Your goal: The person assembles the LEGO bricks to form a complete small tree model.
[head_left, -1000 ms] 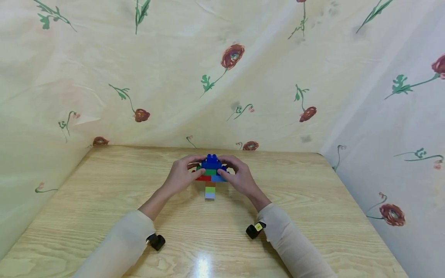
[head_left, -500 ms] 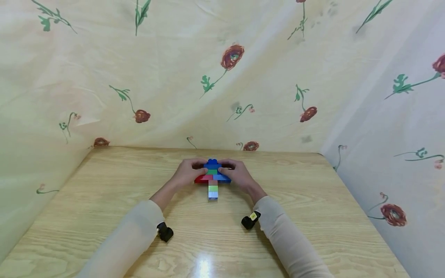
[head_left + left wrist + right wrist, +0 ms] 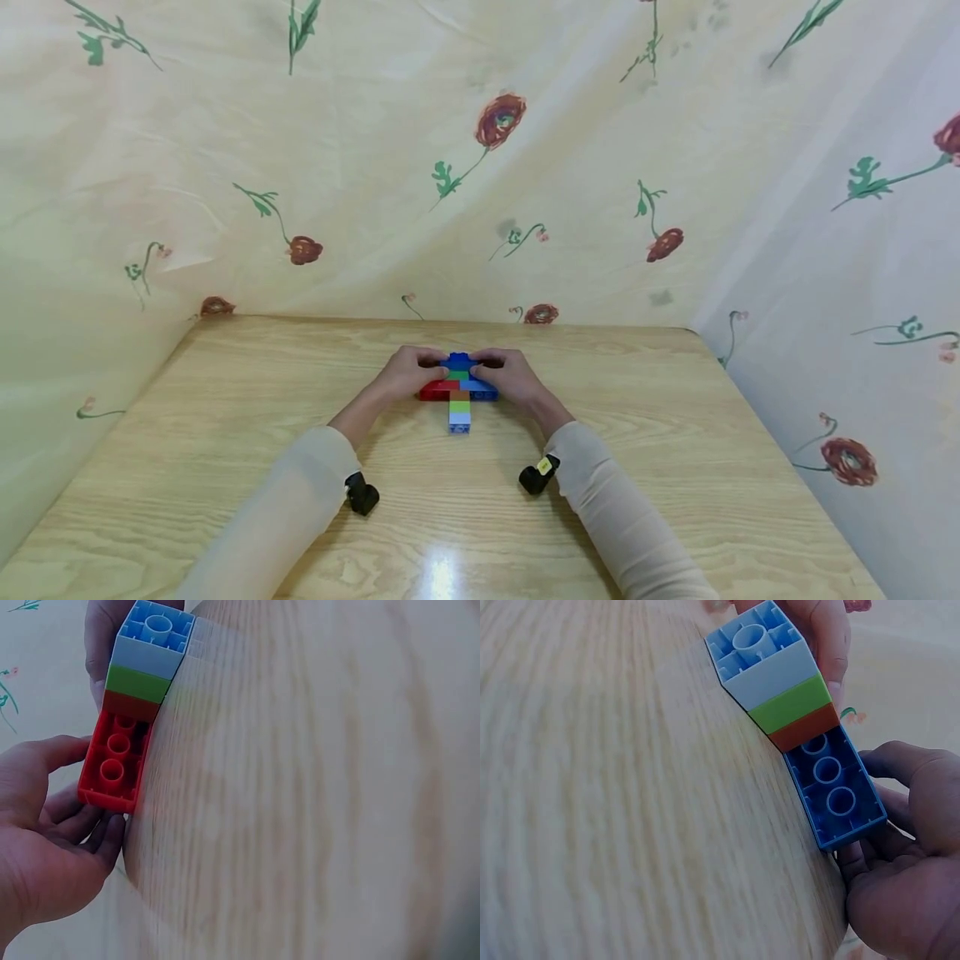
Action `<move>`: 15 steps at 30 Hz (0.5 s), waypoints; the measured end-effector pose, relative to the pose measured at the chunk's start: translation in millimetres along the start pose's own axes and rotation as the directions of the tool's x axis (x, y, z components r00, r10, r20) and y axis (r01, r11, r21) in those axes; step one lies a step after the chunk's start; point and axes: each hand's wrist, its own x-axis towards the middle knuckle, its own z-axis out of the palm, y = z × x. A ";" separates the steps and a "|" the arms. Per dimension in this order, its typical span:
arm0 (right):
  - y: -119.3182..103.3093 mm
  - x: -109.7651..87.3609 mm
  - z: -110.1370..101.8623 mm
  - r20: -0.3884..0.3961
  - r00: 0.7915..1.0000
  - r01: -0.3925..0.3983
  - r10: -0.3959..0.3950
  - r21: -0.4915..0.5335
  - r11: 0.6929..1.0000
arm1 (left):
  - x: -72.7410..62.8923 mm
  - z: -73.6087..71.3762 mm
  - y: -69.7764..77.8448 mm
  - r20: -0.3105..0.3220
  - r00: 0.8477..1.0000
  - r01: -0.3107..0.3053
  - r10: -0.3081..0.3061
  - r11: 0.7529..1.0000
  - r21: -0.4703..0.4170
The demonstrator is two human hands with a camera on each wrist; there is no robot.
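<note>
A tree-shaped build of toy building bricks [image 3: 460, 407] lies on its side on the table, its narrow stem pointing toward me. The stem is light blue, lime green and orange. A red brick [image 3: 112, 761] and a blue brick [image 3: 832, 784] form the wide row, with green and dark blue above. My left hand [image 3: 405, 372] grips the build's left side, thumb on top and fingers behind. On the opposite side my right hand [image 3: 517, 379] holds it in the same way. Hollow brick undersides face both wrist cameras. The fingertips behind the build are partly hidden in the head view.
The wooden table [image 3: 450, 517] spreads out on all sides of the build. A flower-patterned cloth [image 3: 390, 150] hangs behind the far edge and along both sides. Black wrist cameras [image 3: 363, 494] sit at both sleeves.
Both hands have tipped the brick build backward and lowered it, from tilted up to lying on the table. The forearms have come slightly closer together.
</note>
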 end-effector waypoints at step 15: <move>-3.6 -3.1 -9.3 -0.017 0.997 0.071 -0.074 -0.123 0.990 | -11.4 -11.9 10.1 -0.029 0.999 -0.017 0.020 0.996 0.092</move>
